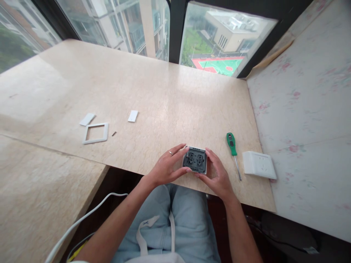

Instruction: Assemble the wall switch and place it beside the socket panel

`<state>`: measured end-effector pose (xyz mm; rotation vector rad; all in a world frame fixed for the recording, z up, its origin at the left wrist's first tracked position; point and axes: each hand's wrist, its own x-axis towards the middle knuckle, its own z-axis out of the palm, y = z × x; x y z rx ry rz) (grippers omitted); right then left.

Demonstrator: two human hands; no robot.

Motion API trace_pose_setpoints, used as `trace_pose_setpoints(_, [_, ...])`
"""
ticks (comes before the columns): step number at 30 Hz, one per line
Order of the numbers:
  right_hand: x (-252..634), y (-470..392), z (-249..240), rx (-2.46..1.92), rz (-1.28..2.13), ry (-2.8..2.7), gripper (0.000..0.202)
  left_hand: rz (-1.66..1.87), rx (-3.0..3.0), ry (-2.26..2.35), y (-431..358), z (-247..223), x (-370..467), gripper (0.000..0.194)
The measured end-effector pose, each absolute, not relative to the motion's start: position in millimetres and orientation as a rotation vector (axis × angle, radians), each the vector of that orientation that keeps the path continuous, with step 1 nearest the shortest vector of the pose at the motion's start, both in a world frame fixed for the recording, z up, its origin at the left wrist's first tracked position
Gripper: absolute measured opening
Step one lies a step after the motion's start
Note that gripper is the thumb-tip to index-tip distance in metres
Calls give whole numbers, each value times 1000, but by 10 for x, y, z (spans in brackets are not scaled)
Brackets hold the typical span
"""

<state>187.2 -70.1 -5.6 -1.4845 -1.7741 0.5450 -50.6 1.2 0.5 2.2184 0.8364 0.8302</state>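
Note:
Between my two hands is a wall switch body (195, 160), square, with a white rim and a dark grey inner face showing two switch mechanisms. My left hand (170, 164) grips its left side, thumb at the lower corner and fingers at the upper one. On the opposite side my right hand (218, 170) holds it the same way, thumb low and forefinger at the top corner. The switch body is just above or on the stone surface near its front edge; I cannot tell which. A green-handled screwdriver (231, 146) lies to the right of my right hand.
A white socket box (259, 164) stands by the papered wall at right. On the left lie a white square frame (105, 132), a white rocker cover (87, 119), a small dark piece (114, 134) and another white cover (133, 116). A white cable (82, 218) hangs below the ledge.

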Motion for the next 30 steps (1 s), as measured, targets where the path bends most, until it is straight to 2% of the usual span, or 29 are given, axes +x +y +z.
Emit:
trace_pose_setpoints(3, [1872,-703,-58,-1489,543,-1770,78,751,2202,869,37,23,-499,88])
trace_pose_setpoints(5, [1873,-708,-65,-1495,543,-1770,78,682,2230,875,48,28,-487,94])
trace_pose_setpoints(12, [1884,-709,-102,-1494,533,-1778,77,613,2341,885,38,6,-448,69])
trace_pose_setpoints(22, [1953,-814,-123,-1512,838,-1600,89,651,2308,918,10,31,-439,70])
trace_pose_setpoints(26, [1892,-714,19,-1527,805,-1554,83,640,2317,922,11,5,-444,73])
trace_pose_setpoints(30, [1567,-358,342,-1420,719,-1691,67,685,2351,917,8,-34,-434,74])
